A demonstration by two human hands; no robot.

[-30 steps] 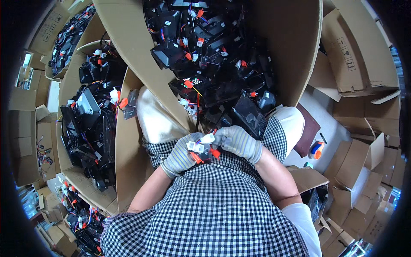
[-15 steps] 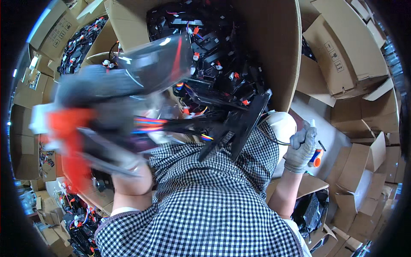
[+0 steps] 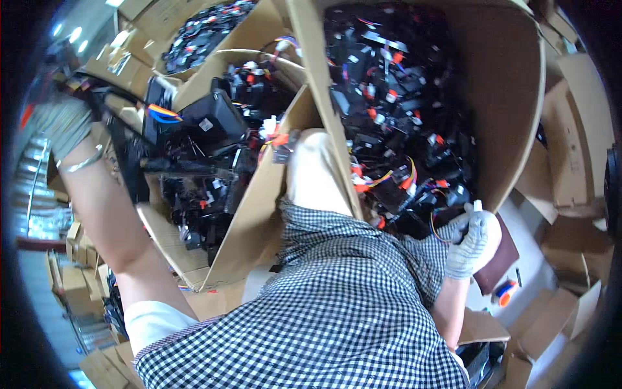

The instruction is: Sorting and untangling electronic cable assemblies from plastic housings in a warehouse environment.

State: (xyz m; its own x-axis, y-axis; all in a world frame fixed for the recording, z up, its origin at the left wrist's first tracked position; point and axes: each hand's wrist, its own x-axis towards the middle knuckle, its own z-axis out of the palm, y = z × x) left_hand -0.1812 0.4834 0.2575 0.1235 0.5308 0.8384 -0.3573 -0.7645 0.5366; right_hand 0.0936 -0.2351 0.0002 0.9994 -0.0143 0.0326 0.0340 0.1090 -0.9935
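Note:
At the far left my left hand (image 3: 65, 126), in a grey striped glove, is raised and blurred by motion. It grips black plastic parts with cables (image 3: 97, 87), whose orange and blue wires (image 3: 162, 115) trail to the right; its fingertips are mostly hidden. Below, an open cardboard box (image 3: 243, 223) holds black housings (image 3: 214, 117) and other dark pieces. On the right, by my knee, my gloved right hand (image 3: 468, 246) is closed around a white connector (image 3: 477, 205). A thin dark cable (image 3: 433, 225) curves from that hand toward the large box.
A tall cardboard box (image 3: 508, 123) full of black wired parts (image 3: 395, 97) stands between my arms. Another box of parts (image 3: 207, 32) is at the back left. An orange-and-blue round object (image 3: 505, 294) and a dark thin stick (image 3: 518, 277) lie on the floor. Cardboard boxes (image 3: 564, 129) crowd the right.
My left hand has swung outward to the far left with the black parts, over the left box. The view has turned leftward. My right hand still holds the white connector.

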